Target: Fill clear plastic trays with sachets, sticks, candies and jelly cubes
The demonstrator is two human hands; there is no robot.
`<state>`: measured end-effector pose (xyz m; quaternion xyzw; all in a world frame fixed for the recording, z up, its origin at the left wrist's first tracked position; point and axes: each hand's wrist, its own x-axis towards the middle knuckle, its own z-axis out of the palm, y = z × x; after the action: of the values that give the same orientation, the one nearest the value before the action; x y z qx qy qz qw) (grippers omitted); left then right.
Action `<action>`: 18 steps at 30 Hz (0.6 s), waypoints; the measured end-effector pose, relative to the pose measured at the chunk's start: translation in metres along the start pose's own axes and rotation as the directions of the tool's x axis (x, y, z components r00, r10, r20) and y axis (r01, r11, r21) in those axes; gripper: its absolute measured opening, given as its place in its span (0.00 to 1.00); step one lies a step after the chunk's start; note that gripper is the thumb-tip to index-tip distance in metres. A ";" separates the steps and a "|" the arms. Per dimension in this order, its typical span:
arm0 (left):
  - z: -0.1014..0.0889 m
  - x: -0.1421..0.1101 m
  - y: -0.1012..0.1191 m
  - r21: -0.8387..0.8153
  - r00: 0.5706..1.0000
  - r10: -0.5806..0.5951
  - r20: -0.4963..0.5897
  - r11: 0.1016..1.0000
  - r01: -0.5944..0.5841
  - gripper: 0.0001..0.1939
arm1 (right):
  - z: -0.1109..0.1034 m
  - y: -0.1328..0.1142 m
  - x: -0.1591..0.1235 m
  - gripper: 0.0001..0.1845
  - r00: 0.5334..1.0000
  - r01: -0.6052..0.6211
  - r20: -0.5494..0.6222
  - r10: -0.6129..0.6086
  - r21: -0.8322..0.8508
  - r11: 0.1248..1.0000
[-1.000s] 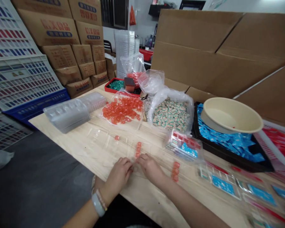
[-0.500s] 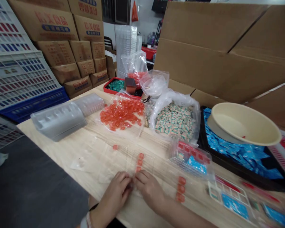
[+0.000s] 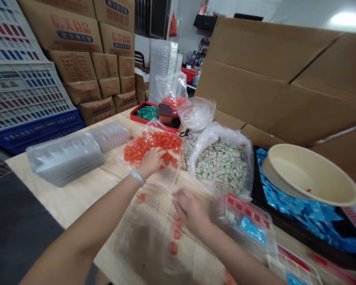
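My left hand [image 3: 150,161] reaches forward into the pile of orange wrapped candies [image 3: 150,144] lying on a clear bag, its fingers curled down among them. My right hand [image 3: 190,209] hovers over a clear plastic compartment tray [image 3: 154,233] on the wooden table [image 3: 77,194]; it is smeared by motion and its fingers do not show clearly. A short row of orange candies [image 3: 175,235] sits in the tray just below that hand. One loose orange candy [image 3: 142,196] lies in the tray to the left.
A bag of green-and-white candies [image 3: 221,162], a black tray of blue packets [image 3: 302,213] with a cream bowl [image 3: 308,174], a filled clear tray [image 3: 245,221], stacked empty clear trays [image 3: 68,156], a red tray [image 3: 146,111], cardboard boxes [image 3: 86,59] and a large cardboard sheet [image 3: 279,79] surround the work area.
My left hand left the tray and reached forward into the orange candy pile. My right hand shifted slightly right over the tray. The camera moved closer to the table.
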<state>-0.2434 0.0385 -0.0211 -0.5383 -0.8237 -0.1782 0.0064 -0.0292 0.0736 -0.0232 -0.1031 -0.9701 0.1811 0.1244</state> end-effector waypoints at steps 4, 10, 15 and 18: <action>0.019 0.028 0.000 0.098 0.996 0.009 0.086 0.995 -0.018 0.14 | 0.030 0.038 0.095 0.10 0.964 -0.263 -0.055 0.259 -0.081 0.961; 0.024 0.001 -0.002 0.131 0.994 0.048 0.099 0.989 -0.061 0.12 | 0.059 0.066 0.114 0.05 0.942 -0.329 -0.086 0.325 -0.044 0.943; 0.023 -0.004 0.004 0.130 0.991 0.042 0.131 0.990 -0.059 0.09 | 0.049 0.073 0.090 0.03 0.900 -0.352 -0.191 0.393 0.215 0.911; 0.027 0.005 0.014 0.149 0.994 -0.033 0.103 0.989 0.018 0.13 | 0.042 0.070 0.074 0.05 0.858 -0.362 -0.230 0.460 0.364 0.858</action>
<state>-0.2283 0.0561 -0.0412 -0.5344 -0.8406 -0.0880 0.0004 -0.0999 0.1417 -0.0719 -0.3167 -0.8527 0.3339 0.2471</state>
